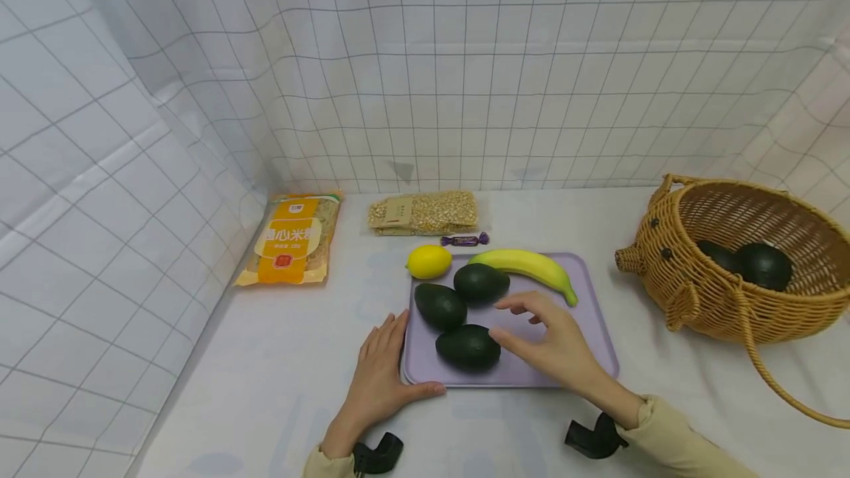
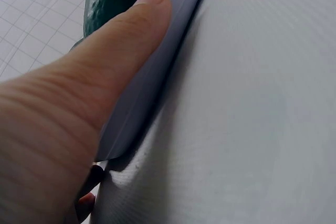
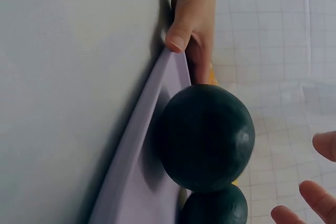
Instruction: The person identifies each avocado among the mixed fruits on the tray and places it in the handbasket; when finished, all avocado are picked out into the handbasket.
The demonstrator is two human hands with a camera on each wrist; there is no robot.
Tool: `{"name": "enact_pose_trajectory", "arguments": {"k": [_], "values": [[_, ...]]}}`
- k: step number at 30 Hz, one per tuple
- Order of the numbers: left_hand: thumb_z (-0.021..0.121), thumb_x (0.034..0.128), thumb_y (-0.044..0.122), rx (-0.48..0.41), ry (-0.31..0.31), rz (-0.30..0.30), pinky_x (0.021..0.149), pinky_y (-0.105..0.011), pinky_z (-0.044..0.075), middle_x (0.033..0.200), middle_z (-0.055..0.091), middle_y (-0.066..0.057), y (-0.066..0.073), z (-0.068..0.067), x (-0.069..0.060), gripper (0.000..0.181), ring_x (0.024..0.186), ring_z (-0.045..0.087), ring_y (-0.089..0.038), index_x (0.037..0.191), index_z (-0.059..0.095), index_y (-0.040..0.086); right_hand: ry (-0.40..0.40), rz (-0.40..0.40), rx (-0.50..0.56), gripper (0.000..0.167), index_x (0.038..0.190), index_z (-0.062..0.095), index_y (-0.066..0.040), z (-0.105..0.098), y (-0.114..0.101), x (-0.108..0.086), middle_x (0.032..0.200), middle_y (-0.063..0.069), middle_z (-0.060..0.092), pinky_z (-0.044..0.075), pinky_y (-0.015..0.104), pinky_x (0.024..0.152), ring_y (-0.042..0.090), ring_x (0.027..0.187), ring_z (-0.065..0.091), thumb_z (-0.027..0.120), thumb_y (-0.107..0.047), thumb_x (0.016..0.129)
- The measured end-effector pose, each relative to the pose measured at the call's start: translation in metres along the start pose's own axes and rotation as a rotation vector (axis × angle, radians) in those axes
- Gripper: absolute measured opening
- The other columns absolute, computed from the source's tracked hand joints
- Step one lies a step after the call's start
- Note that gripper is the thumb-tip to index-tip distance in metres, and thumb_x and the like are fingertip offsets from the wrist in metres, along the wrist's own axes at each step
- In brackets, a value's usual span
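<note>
At the near edge, two pale sleeves (image 1: 684, 437) run out of the frame, each with a black wrist mount (image 1: 594, 437) by it. The left grip (image 1: 380, 375), a bare hand with straight fingers, lies along the left side of a lilac tray (image 1: 591, 349), its thumb on the near rim; it has hold of nothing else, and its fingers are mostly out of sight in the left wrist view. On the tray, the near avocado (image 1: 468, 349) lies between the two hands, just beside the right thumb. The right grip (image 1: 558, 334) hovers over the tray with thumb and fingers well parted, around no object; whether the thumb tip touches that avocado is hard to tell. Beyond lie the left avocado (image 1: 438, 307) and the far avocado (image 1: 481, 282). A banana (image 1: 527, 264) lies across the far rim, and a lemon (image 1: 428, 262) hides the far left corner, its exact support unclear. To the right, a wicker basket (image 1: 664, 282), cut off by the frame, contains at least two dark avocados (image 1: 766, 266), one partly hidden. Farther back on the white counter (image 1: 265, 360) are a wrapped candy (image 1: 465, 240), an orange-labelled bag (image 1: 290, 238) and a clear grain pack (image 1: 438, 212), before a checked curtain (image 1: 478, 94).
</note>
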State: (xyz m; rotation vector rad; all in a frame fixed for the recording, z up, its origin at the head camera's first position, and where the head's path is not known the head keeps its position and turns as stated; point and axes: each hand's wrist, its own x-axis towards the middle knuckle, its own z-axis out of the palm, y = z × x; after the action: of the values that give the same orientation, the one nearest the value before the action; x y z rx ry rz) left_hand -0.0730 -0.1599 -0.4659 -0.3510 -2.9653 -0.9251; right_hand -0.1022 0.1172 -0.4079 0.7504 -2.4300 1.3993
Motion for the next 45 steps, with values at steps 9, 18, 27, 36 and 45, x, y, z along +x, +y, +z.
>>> {"name": "enact_pose_trajectory", "arguments": {"k": [9,18,27,36,45], "values": [[0.068,0.0612,0.076,0.009,0.004,0.006,0.111,-0.051,0.010,0.151,0.029,-0.014,-0.002,0.001,-0.001,0.122,0.140,0.017,-0.029,0.151,0.022,0.008,-0.152,0.045,-0.012,0.048,0.116,0.064,-0.020,0.017,0.000,0.002,0.114,-0.012,0.059,0.049,0.038,0.074,0.019,0.095,0.055,0.080,-0.039,0.075],[0.068,0.0614,0.076,0.007,-0.005,-0.001,0.112,-0.050,0.010,0.151,0.029,-0.014,-0.003,0.002,-0.001,0.122,0.141,0.016,-0.028,0.151,0.021,0.009,-0.217,0.070,-0.020,0.056,0.119,0.063,-0.022,0.028,0.004,0.000,0.113,-0.010,0.056,0.050,0.039,0.080,0.014,0.096,0.056,0.080,-0.047,0.071],[0.069,0.0615,0.075,0.002,0.002,0.002,0.111,-0.051,0.010,0.151,0.029,-0.014,-0.003,0.004,0.000,0.121,0.140,0.017,-0.028,0.151,0.022,0.008,-0.257,0.097,-0.022,0.059,0.122,0.061,-0.025,0.036,0.004,-0.002,0.115,-0.007,0.054,0.050,0.039,0.084,0.013,0.102,0.055,0.081,-0.047,0.071],[0.069,0.0621,0.075,0.010,0.009,0.017,0.112,-0.049,0.011,0.150,0.030,-0.014,-0.002,0.002,0.000,0.121,0.140,0.018,-0.029,0.151,0.023,0.007,-0.268,0.125,-0.042,0.062,0.123,0.058,-0.024,0.041,0.009,-0.006,0.118,-0.008,0.056,0.046,0.043,0.091,0.013,0.108,0.053,0.083,-0.044,0.070],[0.071,0.0626,0.072,0.005,0.013,0.025,0.112,-0.049,0.011,0.150,0.031,-0.015,-0.001,0.001,0.001,0.120,0.140,0.018,-0.028,0.151,0.023,0.006,-0.258,0.107,-0.036,0.059,0.120,0.057,-0.021,0.039,0.010,-0.008,0.118,-0.011,0.056,0.044,0.042,0.093,0.011,0.110,0.052,0.082,-0.043,0.071]]}}
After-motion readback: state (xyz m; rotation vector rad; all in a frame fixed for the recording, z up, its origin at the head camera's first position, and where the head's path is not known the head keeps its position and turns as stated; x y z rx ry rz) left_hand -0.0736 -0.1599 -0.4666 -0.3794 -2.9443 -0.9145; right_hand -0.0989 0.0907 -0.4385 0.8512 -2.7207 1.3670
